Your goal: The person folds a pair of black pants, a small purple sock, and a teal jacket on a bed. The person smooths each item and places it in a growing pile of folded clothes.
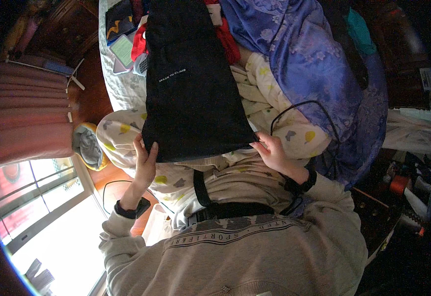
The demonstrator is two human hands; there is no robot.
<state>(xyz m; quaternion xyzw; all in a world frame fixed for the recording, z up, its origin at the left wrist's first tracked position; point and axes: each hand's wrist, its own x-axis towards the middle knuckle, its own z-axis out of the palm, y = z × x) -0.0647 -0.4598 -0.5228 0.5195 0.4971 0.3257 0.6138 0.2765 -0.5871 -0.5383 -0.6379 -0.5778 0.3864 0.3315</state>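
A large piece of black fabric (pixel 197 107), printed with small white lettering, stretches out flat over my crossed legs. It looks like a garment leg or a cloth bag; which one I cannot tell. My left hand (pixel 145 159) pinches its near left corner between thumb and fingers. At the near right corner, my right hand (pixel 271 150) grips the edge the same way. The near edge is pulled fairly straight between the two hands. The far end runs out of view at the top. Red cloth (pixel 227 40) shows from beneath it on both sides.
A blue floral satin cover (pixel 311 74) lies to the right, with a black cable (pixel 311 101) across it. Left of the fabric are a device with a lit screen (pixel 123 51) and a dark box-like item (pixel 119 22). A yellow-rimmed slipper (pixel 89 146) stands on the wooden floor near a window.
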